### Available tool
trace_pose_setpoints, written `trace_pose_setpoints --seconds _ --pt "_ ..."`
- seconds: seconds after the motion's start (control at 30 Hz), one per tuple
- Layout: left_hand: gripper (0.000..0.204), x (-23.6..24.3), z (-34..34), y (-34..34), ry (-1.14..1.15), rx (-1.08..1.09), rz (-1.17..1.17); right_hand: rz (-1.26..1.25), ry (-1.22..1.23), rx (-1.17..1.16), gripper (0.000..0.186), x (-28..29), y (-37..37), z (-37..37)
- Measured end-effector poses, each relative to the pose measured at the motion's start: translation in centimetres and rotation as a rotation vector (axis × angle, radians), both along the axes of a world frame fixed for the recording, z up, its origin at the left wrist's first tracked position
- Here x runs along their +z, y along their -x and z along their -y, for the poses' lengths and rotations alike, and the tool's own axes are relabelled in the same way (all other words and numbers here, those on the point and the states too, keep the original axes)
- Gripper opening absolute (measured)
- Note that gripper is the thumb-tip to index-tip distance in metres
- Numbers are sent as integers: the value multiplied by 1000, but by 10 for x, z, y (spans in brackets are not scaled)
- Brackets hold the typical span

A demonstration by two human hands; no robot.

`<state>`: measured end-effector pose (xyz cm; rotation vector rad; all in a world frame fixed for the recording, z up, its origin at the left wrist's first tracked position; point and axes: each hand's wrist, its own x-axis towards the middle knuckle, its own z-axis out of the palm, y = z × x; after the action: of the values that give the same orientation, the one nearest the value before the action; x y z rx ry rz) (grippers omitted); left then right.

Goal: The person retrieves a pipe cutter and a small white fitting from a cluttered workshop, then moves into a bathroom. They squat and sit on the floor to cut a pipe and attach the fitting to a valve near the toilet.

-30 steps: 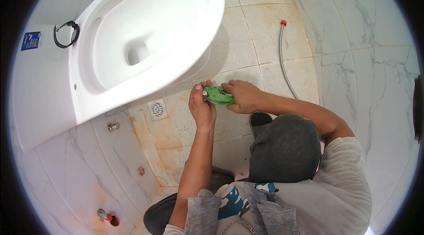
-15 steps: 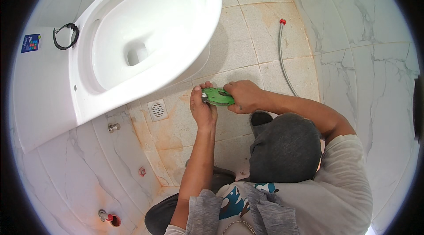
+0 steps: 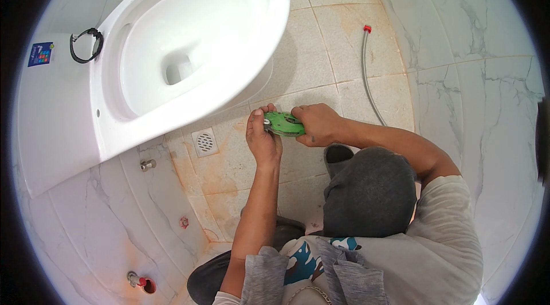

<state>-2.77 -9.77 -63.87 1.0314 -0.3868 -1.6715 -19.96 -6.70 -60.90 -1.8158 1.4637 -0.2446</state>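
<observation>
A flat green plastic part (image 3: 283,123) with a small metal piece at its left end is held over the tiled floor, just below the toilet bowl. My right hand (image 3: 318,125) grips its right side. My left hand (image 3: 262,136) pinches its left end, fingers on the metal piece. Both hands hover close to the rim of the white toilet (image 3: 172,64), which has no seat fitted.
A square floor drain (image 3: 204,142) lies left of my hands. A grey hose with a red end (image 3: 369,70) runs along the floor at the right. Wall stubs (image 3: 147,164) and a red-capped pipe (image 3: 142,283) sit low on the left wall. My knee (image 3: 369,193) is just below the hands.
The hands and the green part stay in nearly the same place; only small finger shifts on the part show.
</observation>
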Motion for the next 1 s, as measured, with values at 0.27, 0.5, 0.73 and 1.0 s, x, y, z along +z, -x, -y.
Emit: trace_pose_setpoints --seconds 0.27,0.5,0.73,1.0 --pt "13 0 1 -2 -19 19 -53 15 200 -37 53 -10 -5 -6" --pt "14 1 0 -1 -24 6 -72 -1 132 30 51 -4 0 -2" --pt "14 0 -2 -1 -30 15 -69 2 92 78 42 -2 2 0" --pt "16 -5 -4 0 -48 31 -97 35 93 95 43 -3 4 0"
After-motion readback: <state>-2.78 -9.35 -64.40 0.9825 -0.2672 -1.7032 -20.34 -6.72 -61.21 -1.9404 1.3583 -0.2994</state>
